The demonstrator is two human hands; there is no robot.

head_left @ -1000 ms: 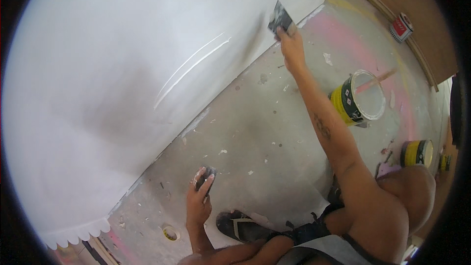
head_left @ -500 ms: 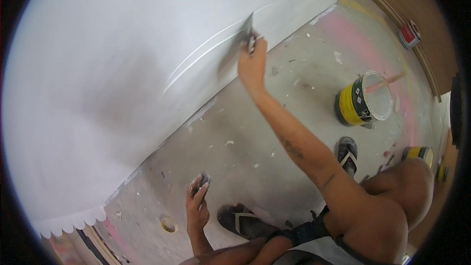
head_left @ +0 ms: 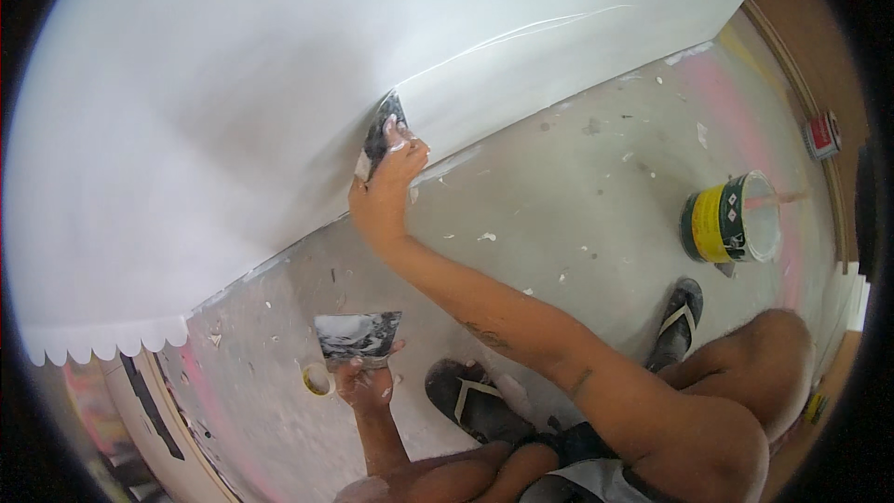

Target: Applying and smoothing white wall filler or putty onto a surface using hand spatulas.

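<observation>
Right hand (head_left: 399, 168) is clasping one scraper (head_left: 378, 138) against the wall (head_left: 326, 56), near its lower edge; left hand (head_left: 365, 389) is clasping a second scraper (head_left: 358, 335). Uneven pressure may be risking ridges.

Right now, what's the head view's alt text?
A person's right hand holds a dark scraper against a white surface; the left hand holds another scraper, smeared white. Farther right, an open bucket sits on the gray floor.

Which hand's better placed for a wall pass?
Right, likely: the right hand holds a dark scraper at the white wall; the left hand holds a second scraper away from it, over the floor.
</observation>
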